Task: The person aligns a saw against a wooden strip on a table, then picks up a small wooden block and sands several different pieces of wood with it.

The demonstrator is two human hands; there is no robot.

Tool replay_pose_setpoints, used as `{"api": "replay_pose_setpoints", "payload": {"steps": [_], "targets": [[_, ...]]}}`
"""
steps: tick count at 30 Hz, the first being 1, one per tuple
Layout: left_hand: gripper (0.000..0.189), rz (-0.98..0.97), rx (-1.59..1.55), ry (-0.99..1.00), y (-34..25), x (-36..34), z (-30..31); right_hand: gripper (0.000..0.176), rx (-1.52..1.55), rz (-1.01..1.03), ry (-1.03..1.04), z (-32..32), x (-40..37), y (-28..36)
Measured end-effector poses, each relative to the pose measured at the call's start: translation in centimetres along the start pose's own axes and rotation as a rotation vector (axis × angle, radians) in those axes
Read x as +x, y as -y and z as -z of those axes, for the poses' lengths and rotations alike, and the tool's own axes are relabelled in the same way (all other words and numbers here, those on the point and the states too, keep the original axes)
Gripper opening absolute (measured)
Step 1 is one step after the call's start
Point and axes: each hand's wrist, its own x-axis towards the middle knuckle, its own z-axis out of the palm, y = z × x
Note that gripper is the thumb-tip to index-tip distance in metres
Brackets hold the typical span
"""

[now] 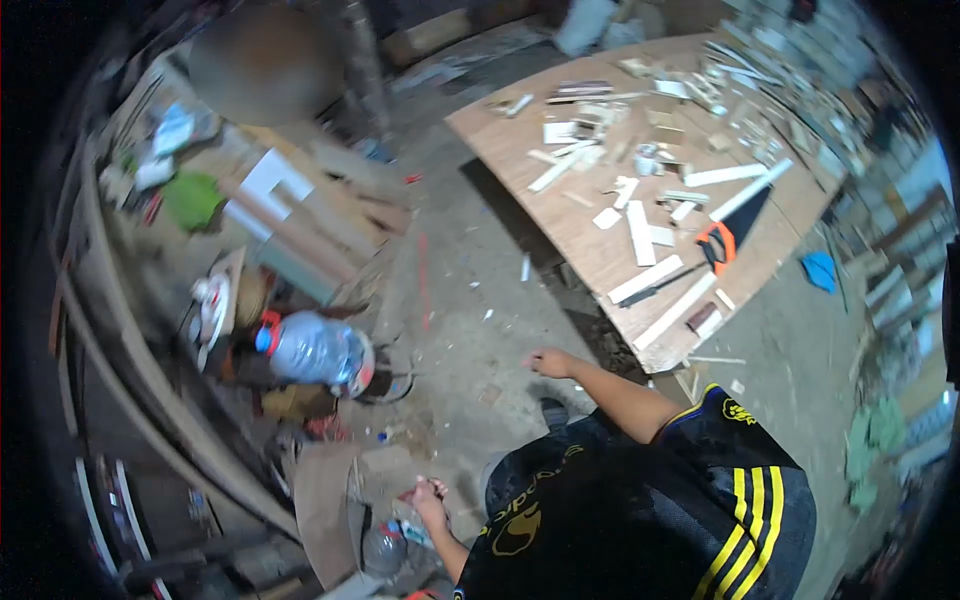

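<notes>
While the right hand point(548, 362) extends, the left hand point(429, 494) hangs near a bottle point(384, 550).

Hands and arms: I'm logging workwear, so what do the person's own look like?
Left hand and right hand are gloveless, forearms bare. The black shirt has a short right sleeve with a yellow emblem, and three yellow stripes.

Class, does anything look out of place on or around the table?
Yes: wood scraps lie scattered at all angles across the table, with a saw among them. A crumpled blue item lies on the floor beyond, perhaps dropped.
</notes>
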Motion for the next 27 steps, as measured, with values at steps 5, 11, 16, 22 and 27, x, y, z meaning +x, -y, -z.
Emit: {"api": "replay_pose_setpoints", "payload": {"steps": [5,11,16,22,27], "targets": [[0.052,-0.03,0.143,0.165,-6.6,8.0,-7.6,0.035,0.148,-0.011,-0.094,3.9,-2.3,3.5],[0.053,-0.156,0.325,0.537,-10.8,17.4,-16.4,0.036,-0.107,-0.285,-0.205,4.5,-8.7,-7.2],[0.05,-0.005,0.311,0.609,-14.7,25.1,-24.0,0.03,0.019,-0.552,-0.147,-1.2,-13.8,-16.1],[0.055,-0.217,0.468,0.976,-25.8,35.0,-35.3,0.039,0.715,-1.087,-0.643,-14.8,-12.8,-28.5],[0.06,-0.377,0.595,1.033,-31.6,43.7,-44.0,0.043,0.751,-1.065,-0.463,-6.4,-9.2,-11.2]]}}
